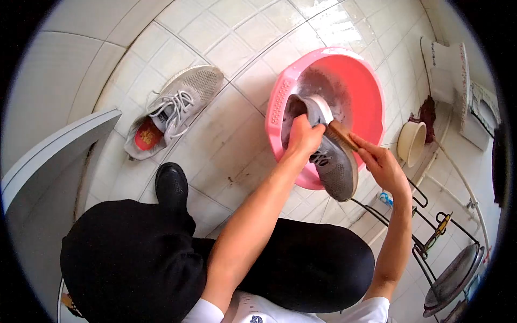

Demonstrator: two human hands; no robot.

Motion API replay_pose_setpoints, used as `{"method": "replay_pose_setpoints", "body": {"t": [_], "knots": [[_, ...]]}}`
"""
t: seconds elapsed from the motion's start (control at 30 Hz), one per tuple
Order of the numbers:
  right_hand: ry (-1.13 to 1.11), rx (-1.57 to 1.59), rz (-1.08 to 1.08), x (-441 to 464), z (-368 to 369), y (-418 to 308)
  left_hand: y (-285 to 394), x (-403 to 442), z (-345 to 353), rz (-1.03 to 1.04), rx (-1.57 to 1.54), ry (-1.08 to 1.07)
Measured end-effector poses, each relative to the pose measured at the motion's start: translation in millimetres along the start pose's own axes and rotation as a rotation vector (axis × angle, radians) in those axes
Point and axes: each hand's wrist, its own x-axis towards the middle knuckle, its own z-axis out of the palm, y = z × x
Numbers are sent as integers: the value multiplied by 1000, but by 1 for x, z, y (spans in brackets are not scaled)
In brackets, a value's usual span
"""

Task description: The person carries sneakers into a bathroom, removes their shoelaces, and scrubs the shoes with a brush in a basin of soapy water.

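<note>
A wet grey sneaker point(336, 169) is held tilted over a pink basin point(371, 102), its toe towards me. My left hand point(305, 134) grips it at the ankle opening, the fingers partly hidden inside. My right hand point(382, 164) is closed on a wooden-handled brush point(343, 134), which lies against the side of the shoe near the sole. The bristles are mostly hidden. Greyish suds and dirty water show in the basin beneath. To the left, a second grey sneaker point(175, 110) with loose white laces and a red insole rests on the tiles.
A white door edge point(59, 142) stands at the left. On the right are a cream bucket point(412, 142), a black metal rack point(420, 215) and pipes along the wall. My black shoe point(171, 185) is on the tiled floor point(221, 145), which has dark smudges.
</note>
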Motion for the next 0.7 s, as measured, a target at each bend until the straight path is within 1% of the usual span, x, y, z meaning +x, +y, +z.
{"method": "replay_pose_setpoints", "body": {"t": [0.03, 0.07, 0.1, 0.13, 0.17, 0.23, 0.27, 0.37, 0.47, 0.5, 0.53, 0.6, 0.67, 0.7], "knots": [[33, -19, -68, 10, 8, 11, -10, 7, 1, -44, 41, -37], [78, -38, -131, 24, 17, 24, -16, 12, 0, -54, -18, -55], [174, -31, -166, 49, 31, 31, -20, 14, 0, -65, -74, -76], [189, -62, -101, 74, 38, 27, -23, 14, 0, -76, -132, -99], [205, -98, -41, 98, 39, 25, -13, 10, -2, -83, -173, -120], [273, -129, -109, 133, 40, 41, -17, 15, -3, -87, -160, -128], [298, -149, -146, 142, 44, 47, -15, 16, -4, -94, -162, -124], [438, -53, -105, 133, 43, 75, -6, 5, -6, -139, -98, -132], [502, 14, -187, 136, 68, 120, -11, 11, -4, -118, -127, -121], [487, 179, -256, 138, 80, 136, -11, 11, -4, -115, -133, -102], [393, 293, -157, 125, 78, 126, -11, 10, -4, -116, -140, -84], [192, 501, 43, 63, 58, 81, -11, 9, -3, -127, -155, -82], [139, 285, 13, -9, 39, 87, -9, 9, -3, -145, -180, -114], [109, 289, 71, -30, 29, 78, -7, 8, -1, -152, -160, -104]]}}
